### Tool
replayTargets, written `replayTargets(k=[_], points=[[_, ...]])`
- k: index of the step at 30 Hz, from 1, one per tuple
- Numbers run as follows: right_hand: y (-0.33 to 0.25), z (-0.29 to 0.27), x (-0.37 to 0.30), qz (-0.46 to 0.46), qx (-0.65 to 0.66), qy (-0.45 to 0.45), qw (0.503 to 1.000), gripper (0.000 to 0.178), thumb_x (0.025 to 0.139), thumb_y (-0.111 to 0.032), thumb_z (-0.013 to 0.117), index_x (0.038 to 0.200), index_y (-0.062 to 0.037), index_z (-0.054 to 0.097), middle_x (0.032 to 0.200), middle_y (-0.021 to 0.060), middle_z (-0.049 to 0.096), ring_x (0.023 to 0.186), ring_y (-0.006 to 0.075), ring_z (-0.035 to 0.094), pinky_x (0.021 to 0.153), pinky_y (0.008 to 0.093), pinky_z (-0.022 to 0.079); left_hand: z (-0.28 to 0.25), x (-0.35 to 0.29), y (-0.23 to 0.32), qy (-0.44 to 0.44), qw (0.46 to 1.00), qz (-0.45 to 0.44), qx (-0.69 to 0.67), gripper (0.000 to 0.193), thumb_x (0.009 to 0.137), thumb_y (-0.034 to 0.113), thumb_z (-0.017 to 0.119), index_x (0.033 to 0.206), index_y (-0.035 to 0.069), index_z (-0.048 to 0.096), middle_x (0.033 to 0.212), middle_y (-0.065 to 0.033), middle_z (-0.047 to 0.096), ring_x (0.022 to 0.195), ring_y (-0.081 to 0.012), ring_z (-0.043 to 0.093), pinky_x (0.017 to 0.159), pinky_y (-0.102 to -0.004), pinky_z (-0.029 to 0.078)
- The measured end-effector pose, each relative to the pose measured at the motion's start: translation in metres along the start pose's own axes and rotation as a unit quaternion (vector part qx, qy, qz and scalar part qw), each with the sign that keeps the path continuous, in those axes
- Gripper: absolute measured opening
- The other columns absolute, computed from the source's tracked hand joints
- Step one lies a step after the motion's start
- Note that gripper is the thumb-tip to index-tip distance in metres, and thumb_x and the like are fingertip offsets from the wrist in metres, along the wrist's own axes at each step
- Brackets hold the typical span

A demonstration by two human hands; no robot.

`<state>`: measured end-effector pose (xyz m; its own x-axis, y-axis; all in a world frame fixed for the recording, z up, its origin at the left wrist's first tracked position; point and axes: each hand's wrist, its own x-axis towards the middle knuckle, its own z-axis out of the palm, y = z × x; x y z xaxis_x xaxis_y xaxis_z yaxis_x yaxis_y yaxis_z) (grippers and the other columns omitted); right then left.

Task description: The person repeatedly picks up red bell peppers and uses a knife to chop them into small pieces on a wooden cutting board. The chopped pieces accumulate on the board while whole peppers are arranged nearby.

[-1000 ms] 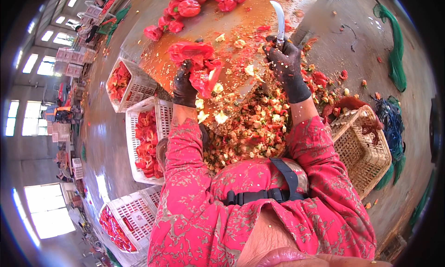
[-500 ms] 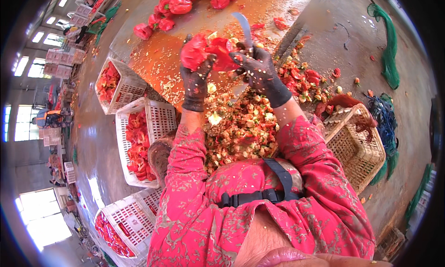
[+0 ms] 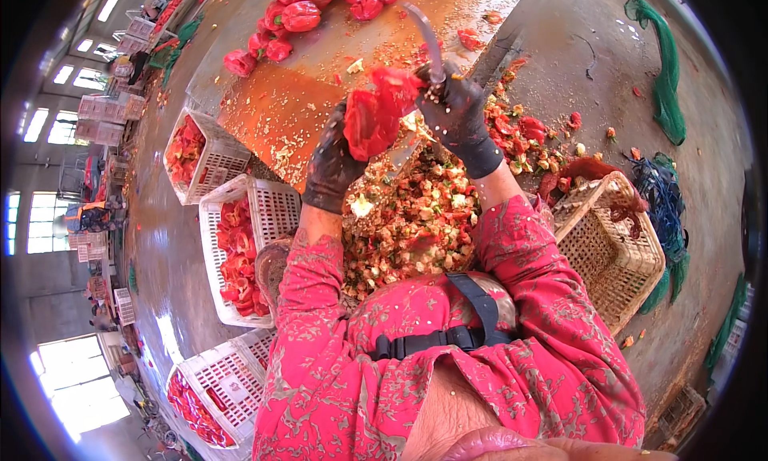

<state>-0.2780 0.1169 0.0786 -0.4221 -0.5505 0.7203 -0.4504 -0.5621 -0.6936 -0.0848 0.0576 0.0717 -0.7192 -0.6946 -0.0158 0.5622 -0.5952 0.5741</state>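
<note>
Both my hands wear dark, wet gloves dotted with seeds. My left hand (image 3: 334,163) is closed on a cut-open red bell pepper (image 3: 370,125), whose hollow inside shows above the table's near edge. In my right hand (image 3: 456,113) is a knife with a curved blade (image 3: 429,38) pointing up and away. The right fingers are close against the pepper's far right side; whether they also grip it is unclear. Below the hands lies a heap of pepper cores and seeds (image 3: 412,229). Whole red peppers (image 3: 301,16) sit at the far side of the table.
The seed-strewn table (image 3: 280,101) stretches ahead. To the left stand white crates, one (image 3: 276,213) holding red pepper pieces (image 3: 238,253). A dirty crate (image 3: 612,257) stands on the right beside a blue and green net (image 3: 660,213). Scraps (image 3: 520,133) lie along the table's right side.
The pepper has turned and opened toward me, its hollow now showing. My left hand has dropped lower; my right hand has shifted slightly right with the knife.
</note>
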Motion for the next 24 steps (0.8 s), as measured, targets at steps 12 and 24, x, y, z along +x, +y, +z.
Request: replayTargets(k=[12, 24], points=[[-0.002, -0.012, 0.002, 0.365, 0.488, 0.115, 0.785, 0.019, 0.076, 0.003, 0.055, 0.095, 0.0004, 0.053, 0.085, 0.009, 0.061, 0.071, 0.0176, 0.062, 0.059, 0.0271, 0.052, -0.002, 0.013, -0.013, 0.048, 0.962, 0.083, 0.257, 0.035, 0.07, 0.002, 0.066, 0.104, 0.003, 0.057, 0.094, -0.004, 0.062, 0.084, -0.0151, 0.06, 0.077, -0.0285, 0.049], [0.026, -0.001, -0.009, 0.373, 0.425, 0.056, 0.823, 0.023, 0.073, 0.003, 0.059, 0.095, 0.0051, 0.055, 0.081, 0.0081, 0.06, 0.071, 0.0156, 0.06, 0.065, 0.027, 0.05, 0.023, 0.02, -0.01, 0.067, 0.783, 0.141, 0.603, 0.022, 0.085, 0.023, 0.059, 0.095, 0.004, 0.064, 0.094, -0.0023, 0.059, 0.076, -0.0095, 0.054, 0.068, -0.0233, 0.042]])
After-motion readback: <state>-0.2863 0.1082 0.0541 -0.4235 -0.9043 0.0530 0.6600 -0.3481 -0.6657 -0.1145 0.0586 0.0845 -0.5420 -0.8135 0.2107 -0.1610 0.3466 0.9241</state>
